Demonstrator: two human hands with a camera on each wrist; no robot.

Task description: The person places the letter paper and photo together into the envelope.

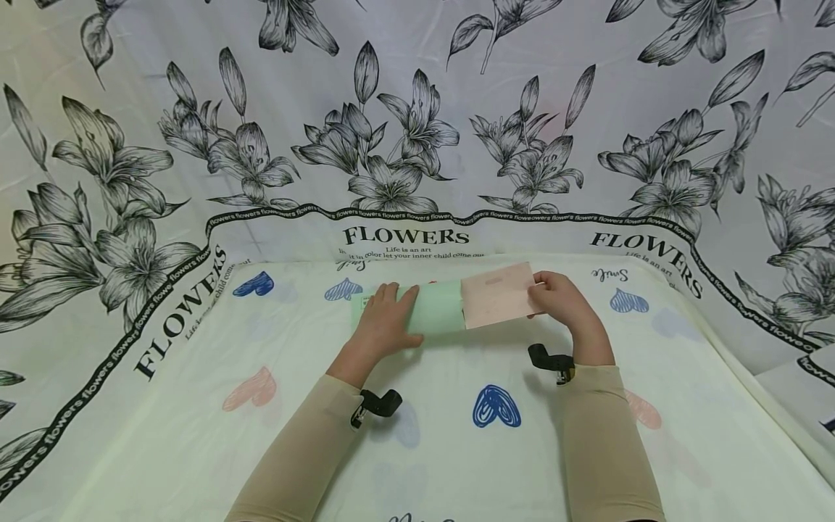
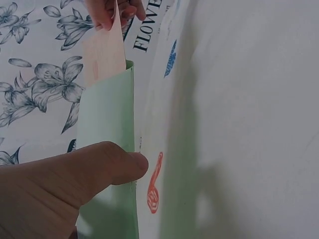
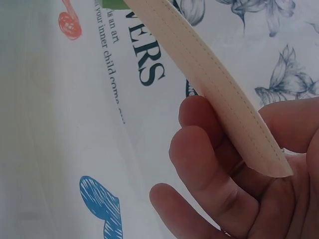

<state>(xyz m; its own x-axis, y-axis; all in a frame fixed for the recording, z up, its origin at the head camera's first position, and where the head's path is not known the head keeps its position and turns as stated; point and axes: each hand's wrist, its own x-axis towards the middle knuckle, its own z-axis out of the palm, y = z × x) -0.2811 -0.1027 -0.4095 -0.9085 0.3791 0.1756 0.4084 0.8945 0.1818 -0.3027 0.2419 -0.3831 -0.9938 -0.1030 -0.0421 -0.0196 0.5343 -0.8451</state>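
Observation:
A pale green paper envelope (image 1: 438, 308) is held above the cloth, tilted a little. From its right end sticks out a pale pink card (image 1: 497, 296), its other part hidden inside the envelope. My left hand (image 1: 385, 322) grips the green envelope near its left end; in the left wrist view the thumb (image 2: 119, 162) lies across its near edge. At the card's outer end, my right hand (image 1: 564, 301) pinches the card between thumb and fingers. Dashed lines run along the pink card (image 3: 219, 94) in the right wrist view, where it looks slightly bowed.
A white cloth with blue and pink hearts (image 1: 497, 406) covers the table. Behind it and at the sides hangs a white curtain (image 1: 404, 65) with black flowers and lettering. Each wrist wears a black camera mount (image 1: 381, 403).

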